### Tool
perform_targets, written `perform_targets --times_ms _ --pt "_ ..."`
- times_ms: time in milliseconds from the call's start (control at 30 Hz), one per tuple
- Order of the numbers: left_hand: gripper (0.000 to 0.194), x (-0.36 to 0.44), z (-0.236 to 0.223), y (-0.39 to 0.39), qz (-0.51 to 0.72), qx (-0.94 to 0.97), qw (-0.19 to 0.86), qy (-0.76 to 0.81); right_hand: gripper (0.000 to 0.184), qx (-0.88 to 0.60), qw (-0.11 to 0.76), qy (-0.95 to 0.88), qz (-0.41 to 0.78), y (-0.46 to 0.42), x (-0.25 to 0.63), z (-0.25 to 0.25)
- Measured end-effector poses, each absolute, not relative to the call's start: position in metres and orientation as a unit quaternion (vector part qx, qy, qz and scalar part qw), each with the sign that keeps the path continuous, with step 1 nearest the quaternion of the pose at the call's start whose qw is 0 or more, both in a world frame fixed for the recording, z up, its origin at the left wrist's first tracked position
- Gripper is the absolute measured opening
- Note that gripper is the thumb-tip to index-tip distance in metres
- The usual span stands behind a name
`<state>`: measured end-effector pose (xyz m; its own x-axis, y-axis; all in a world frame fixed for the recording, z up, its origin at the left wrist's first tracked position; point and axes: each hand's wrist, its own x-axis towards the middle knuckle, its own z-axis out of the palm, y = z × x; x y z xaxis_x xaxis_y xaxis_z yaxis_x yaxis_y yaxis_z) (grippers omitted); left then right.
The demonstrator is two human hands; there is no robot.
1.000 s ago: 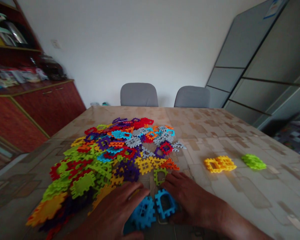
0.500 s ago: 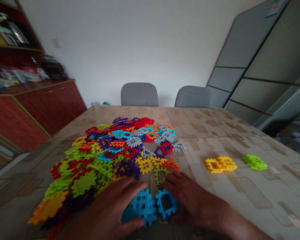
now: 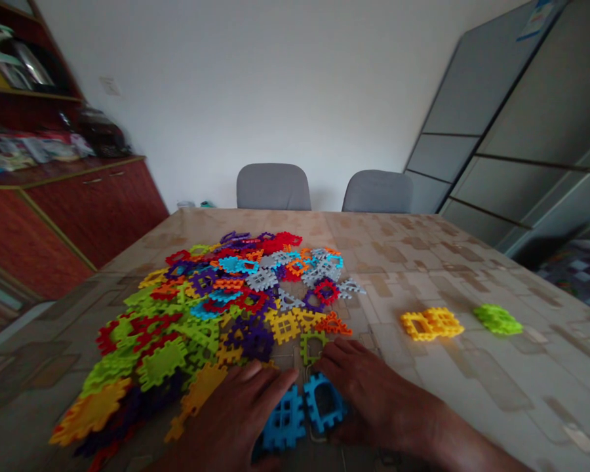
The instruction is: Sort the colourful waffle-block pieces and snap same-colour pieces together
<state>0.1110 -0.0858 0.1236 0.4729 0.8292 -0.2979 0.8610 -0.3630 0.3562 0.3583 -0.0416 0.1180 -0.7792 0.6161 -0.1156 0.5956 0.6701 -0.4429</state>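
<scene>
At the near edge of the table, my left hand (image 3: 231, 416) is closed around a blue interlocking plastic block with a four-pane window (image 3: 285, 419). The thumb is mostly cut off at the bottom of the picture. Just to its right, my right hand (image 3: 366, 390) grips the right side of a blue interlocking block with a large frame opening (image 3: 319, 421). A narrow gap separates the two blue blocks. An olive-green square frame piece (image 3: 305, 349) lies flat just beyond the fingers of my right hand.
A big heap of multicoloured interlocking pieces (image 3: 201, 295) spreads over the left and middle of the table (image 3: 423, 255). To the right lie joined yellow blocks (image 3: 437, 323) and a lime-green stack (image 3: 498, 319). Two grey chairs (image 3: 274, 187) stand at the far edge.
My left hand has shifted slightly to the right and down with the window block, whose window face now shows more squarely. My right hand has hardly moved.
</scene>
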Motion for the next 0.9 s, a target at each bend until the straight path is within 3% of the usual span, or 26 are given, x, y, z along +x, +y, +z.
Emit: perform_targets --times_ms 233,467,633,900 --pt "0.076 0.119 0.117 -0.088 -0.017 0.823 0.222 0.523 0.058 -0.329 0.015 -0.911 0.246 -0.042 0.355 0.119" --pt "0.067 0.109 0.104 -0.087 0.038 0.826 0.201 0.525 0.062 -0.319 -0.024 -0.918 0.234 -0.037 0.349 0.116" --pt "0.070 0.106 0.105 -0.085 0.054 0.822 0.189 0.535 0.065 -0.317 -0.010 -0.918 0.237 -0.034 0.353 0.115" --pt "0.082 0.100 0.118 -0.078 0.096 0.786 0.258 0.554 0.073 -0.331 0.039 -0.909 0.250 -0.024 0.367 0.131"
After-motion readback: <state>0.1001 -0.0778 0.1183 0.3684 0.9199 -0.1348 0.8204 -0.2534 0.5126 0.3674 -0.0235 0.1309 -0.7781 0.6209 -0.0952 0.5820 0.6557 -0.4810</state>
